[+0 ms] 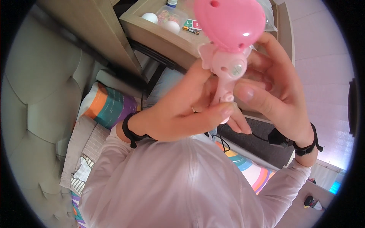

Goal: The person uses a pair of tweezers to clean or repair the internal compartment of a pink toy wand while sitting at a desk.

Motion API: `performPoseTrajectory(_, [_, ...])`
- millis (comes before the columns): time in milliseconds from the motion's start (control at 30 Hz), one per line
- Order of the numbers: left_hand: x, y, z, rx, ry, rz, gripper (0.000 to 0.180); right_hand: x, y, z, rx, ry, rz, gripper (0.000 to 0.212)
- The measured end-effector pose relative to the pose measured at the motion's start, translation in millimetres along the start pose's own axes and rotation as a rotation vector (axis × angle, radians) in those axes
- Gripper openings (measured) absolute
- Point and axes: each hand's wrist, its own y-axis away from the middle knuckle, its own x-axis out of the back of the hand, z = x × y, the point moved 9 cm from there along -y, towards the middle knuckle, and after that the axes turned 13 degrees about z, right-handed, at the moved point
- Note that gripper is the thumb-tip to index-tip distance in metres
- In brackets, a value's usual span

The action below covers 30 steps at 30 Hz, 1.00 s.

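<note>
A pink plastic toy wand (230,22) is held up in front of me, its rounded head darker pink than its pale handle. A bow shape sits at the neck, beside a screw and a small hole. My left hand (190,108) is closed round the lower handle, thumb pressed on its front. Curled about the neck from the right is my right hand (279,87), its thumb against the handle's side and its fingertips partly hidden behind the toy. Both wrists wear black bands.
Beyond my hands, an open wooden drawer (159,36) holds white balls (149,18), a clear box of small coloured bits (167,17), a battery (191,30) and a plastic bag (269,15). A tufted headboard (42,114) and a striped pillow (110,104) are at left.
</note>
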Motion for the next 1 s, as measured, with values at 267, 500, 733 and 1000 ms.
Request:
performPoseTrajectory(267, [-0.1, -2.6, 0.6, 0.008, 0.000, -0.008, 0.058, -1.5, -0.2, 7.3, -0.048, -0.069, -0.027, 0.073])
performPoseTrajectory(500, [-2.7, -2.6, 0.0, 0.052, -0.039, -0.021, 0.058, -1.6, -0.9, 6.0, -0.080, -0.147, -0.013, 0.074])
performPoseTrajectory(733, [-1.6, -6.8, 0.0, 0.031, -0.026, 0.037, 0.060, 2.5, -4.1, 9.8, -0.037, -0.123, -0.021, 0.074])
performPoseTrajectory(1000, [3.3, -8.2, -0.7, -0.004, 0.027, 0.121, 0.060, 5.3, -2.4, -9.2, 0.203, -0.113, 0.070, 0.067])
